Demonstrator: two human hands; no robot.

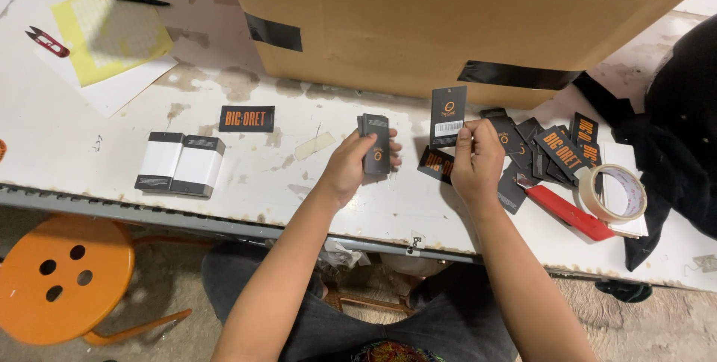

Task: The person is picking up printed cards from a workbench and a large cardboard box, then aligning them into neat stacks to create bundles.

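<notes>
Stacking tags, mid frame.
Your left hand grips black tag stack; right hand pinches single tag by its edge — could slip.

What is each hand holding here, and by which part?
Left hand grips a small stack of black tags by its lower half. Right hand pinches a single black tag by its bottom edge.

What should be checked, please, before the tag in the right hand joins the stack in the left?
1. Right hand pinches one black tag: ok.
2. Left hand has a firm grip on the stack: ok.
3. Stack edges aligned: ok.
4. Tag faces the same way as the stack: cannot tell.
5. Loose tags within reach on the table: ok.
6. Red cutter blade retracted: cannot tell.
</notes>
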